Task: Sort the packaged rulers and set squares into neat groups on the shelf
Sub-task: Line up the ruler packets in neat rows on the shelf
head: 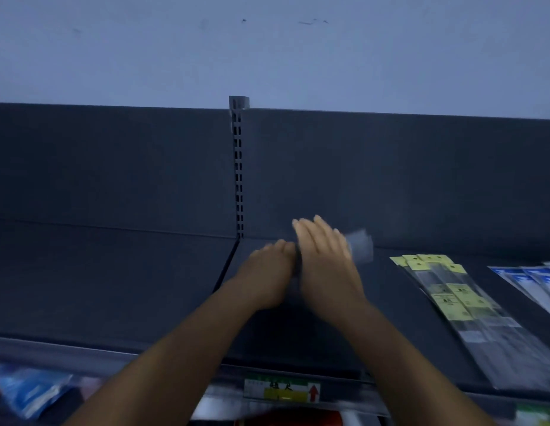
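Green and yellow mark the price label (281, 389) clipped to the shelf's front rail, with a red arrow at its right end; its print is too blurred to read. To the far left below the rail lie blue plastic packets (31, 392), also blurred.

Above the rail stretches the dark grey shelf (114, 287), and two bare forearms reach up across it from the bottom edge. The left hand (264, 273) rests low near the seam between the two shelf boards, its fingers curled downward; whether it grips anything cannot be told through the motion blur. The right hand (324, 256) sits just beside it, touching or nearly touching, fingers straight and close together, pointing toward the back panel. A pale, smeared clear package (361, 245) shows just past the right hand's far edge, near the back of the shelf; whether the hand holds it or merely lies against it cannot be told.

To the right, well apart from the hands, a fanned group of packaged rulers (458, 305) with yellow header cards lies diagonally on the shelf. Farther right, at the frame edge, lie blue-and-white packages (535, 282).

Behind everything stands the dark back panel (390, 179), split by a slotted upright (237, 167), with a pale wall (267, 50) above.
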Tool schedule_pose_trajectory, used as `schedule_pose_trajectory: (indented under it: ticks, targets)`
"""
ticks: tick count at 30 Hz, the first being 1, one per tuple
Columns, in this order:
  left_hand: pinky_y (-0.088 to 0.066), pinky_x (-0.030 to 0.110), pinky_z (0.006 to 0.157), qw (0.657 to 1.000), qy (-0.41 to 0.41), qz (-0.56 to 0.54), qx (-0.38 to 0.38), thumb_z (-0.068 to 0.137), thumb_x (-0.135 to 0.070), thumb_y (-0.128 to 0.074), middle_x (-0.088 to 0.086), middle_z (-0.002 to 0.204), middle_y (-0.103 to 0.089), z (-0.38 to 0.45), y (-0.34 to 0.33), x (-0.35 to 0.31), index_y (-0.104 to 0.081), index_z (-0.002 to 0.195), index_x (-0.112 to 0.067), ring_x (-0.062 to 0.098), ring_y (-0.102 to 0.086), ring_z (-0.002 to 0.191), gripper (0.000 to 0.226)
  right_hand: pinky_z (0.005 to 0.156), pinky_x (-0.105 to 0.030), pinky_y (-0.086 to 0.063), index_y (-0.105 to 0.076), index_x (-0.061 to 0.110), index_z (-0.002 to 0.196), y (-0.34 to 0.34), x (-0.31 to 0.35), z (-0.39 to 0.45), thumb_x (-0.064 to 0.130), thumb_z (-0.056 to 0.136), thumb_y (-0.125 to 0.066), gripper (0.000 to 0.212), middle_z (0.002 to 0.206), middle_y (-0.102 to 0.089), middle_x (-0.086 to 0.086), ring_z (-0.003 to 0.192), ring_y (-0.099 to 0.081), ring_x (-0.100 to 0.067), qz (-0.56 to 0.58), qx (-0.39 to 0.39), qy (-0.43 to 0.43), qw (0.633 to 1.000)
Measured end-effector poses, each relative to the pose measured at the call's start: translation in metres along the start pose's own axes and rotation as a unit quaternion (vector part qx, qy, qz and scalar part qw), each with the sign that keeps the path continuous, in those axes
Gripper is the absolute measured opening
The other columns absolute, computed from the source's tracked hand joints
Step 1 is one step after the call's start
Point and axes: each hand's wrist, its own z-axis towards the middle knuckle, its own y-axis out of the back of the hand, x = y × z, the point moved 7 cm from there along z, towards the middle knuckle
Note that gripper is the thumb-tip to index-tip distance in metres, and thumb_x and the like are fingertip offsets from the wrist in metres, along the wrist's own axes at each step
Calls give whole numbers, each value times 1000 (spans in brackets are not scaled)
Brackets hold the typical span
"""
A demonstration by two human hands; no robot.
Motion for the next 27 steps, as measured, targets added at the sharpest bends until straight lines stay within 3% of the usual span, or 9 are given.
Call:
schedule_pose_trajectory:
  ticks: [2,4,7,11,19,23,27]
  targets:
    - [-36,37,104,995,2,65,76,90,-4,-55,10,133,-43,0,-21,1,-36,136,-10,26,-44,119,50,115,-34,15,8,13,152,-36,-14,-6,13,94,-43,77,161,3,1,148,12,-16,-55,167,-21,984]
    - [-25,40,113,988,13,110,112,92,-7,-52,12,144,-34,0,-36,4,-21,146,-8,28,-35,131,63,116,-37,13,8,13,153,-56,-20,-14,16,96,-39,74,161,-2,0,148,4,-17,-41,246,-36,968]
    - [-16,43,115,983,26,151,104,92,-14,-50,12,147,-28,0,-42,4,-9,150,-6,29,-28,134,71,118,-37,2,-3,12,153,-63,-23,-12,19,96,-38,67,157,-18,-1,144,-15,-19,-25,240,-29,970]
    - [-25,42,108,983,19,174,59,92,-15,-52,15,141,-34,3,-37,0,-20,145,-4,30,-34,129,63,104,-27,-23,-32,17,140,-61,-24,0,18,92,-44,49,133,-44,-1,119,-40,-19,-37,188,-1,981]
    - [-21,38,111,991,4,115,73,92,-14,-46,9,137,-32,10,-39,10,-21,144,-9,27,-32,127,58,103,-28,-24,-34,16,137,-71,-30,8,16,92,-45,46,130,-46,-4,118,-42,-22,-24,222,17,975]
    - [-23,33,109,995,8,81,59,93,-13,-48,6,133,-39,22,-37,20,-31,141,-13,23,-36,124,51,98,-28,-26,-42,15,126,-70,-35,19,14,93,-44,32,127,-50,-5,116,-44,-22,-12,212,18,977]
    - [-25,31,105,996,25,70,49,95,-13,-47,3,131,-42,42,-30,37,-36,137,-17,22,-36,119,44,101,-31,-27,-42,15,129,-75,-40,44,18,95,-46,35,131,-50,-7,120,-44,-24,-16,222,2,975]
